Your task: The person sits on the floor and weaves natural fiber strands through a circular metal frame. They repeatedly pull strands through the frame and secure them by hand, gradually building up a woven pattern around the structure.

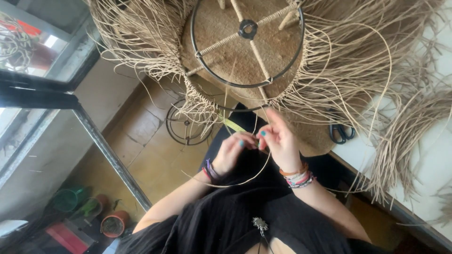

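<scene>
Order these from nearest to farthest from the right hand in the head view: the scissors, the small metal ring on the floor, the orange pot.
1. Scissors, on the white table, just beside the right hand.
2. Small metal ring, on the floor past the left hand.
3. Orange pot, far lower-left corner.

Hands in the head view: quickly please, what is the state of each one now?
Left hand: closed, pinching a thin pale straw fibre strand.
Right hand: fingers pinched on the same strand, below the round black wire lampshade frame.
</scene>
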